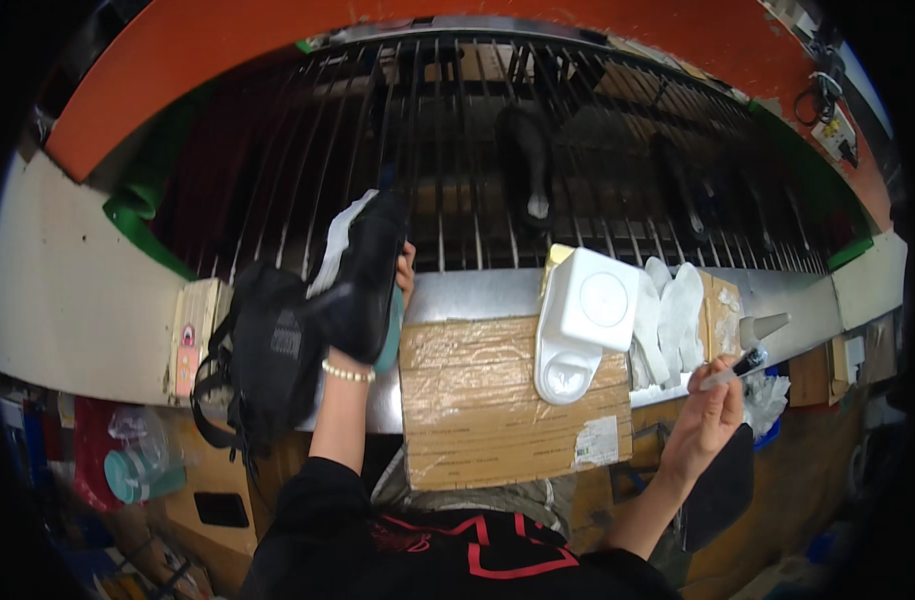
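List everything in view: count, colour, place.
Shoe: 1, black with white sole, held up at left before the rack
Pen-like tool: 1, dark tip, in right hand
Cardboard board: 1, brown, centre of bench
Plastic container: 1, white, on the board's right side
Gloves: a few, white, right of container
Nozzle bottle: 1, pale, far right
Bag: 1, black, left of bench
Wire rack: 1, dark, behind bench
Shoes on rack: at least 2, black
Left hand: gripping shoe
Right hand: holding tool
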Available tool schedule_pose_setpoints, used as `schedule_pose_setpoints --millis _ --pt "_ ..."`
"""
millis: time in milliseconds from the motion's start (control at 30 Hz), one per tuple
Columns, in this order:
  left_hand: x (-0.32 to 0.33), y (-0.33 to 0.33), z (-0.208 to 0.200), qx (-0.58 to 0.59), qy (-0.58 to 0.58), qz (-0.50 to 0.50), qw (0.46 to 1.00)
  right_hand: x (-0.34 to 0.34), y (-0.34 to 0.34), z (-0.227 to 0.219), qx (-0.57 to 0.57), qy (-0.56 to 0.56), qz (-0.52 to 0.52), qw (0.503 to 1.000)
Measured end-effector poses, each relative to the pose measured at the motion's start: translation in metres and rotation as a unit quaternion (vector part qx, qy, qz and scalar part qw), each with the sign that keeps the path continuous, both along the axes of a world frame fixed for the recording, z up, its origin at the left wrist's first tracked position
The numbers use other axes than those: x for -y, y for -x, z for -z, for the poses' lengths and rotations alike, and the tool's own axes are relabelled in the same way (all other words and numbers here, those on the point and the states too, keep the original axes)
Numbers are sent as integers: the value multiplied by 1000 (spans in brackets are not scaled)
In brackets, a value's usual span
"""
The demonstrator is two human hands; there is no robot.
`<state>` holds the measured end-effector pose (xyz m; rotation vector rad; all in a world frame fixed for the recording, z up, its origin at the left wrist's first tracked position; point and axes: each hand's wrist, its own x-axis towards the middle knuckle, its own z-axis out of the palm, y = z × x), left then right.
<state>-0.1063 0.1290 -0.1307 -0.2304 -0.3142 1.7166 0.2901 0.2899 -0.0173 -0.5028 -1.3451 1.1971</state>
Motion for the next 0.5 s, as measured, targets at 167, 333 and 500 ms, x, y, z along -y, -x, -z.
schedule_pose_setpoints --millis 167,333,500 --pt "-74 107 12 -110 106 -91 984 -8 -21 2 -4 19 13 1000" --pt "-110 154 54 -45 153 -166 973 -12 -10 3 -48 49 10 998" --pt "-94 159 62 109 314 -213 919 -16 5 5 -57 49 2 997"
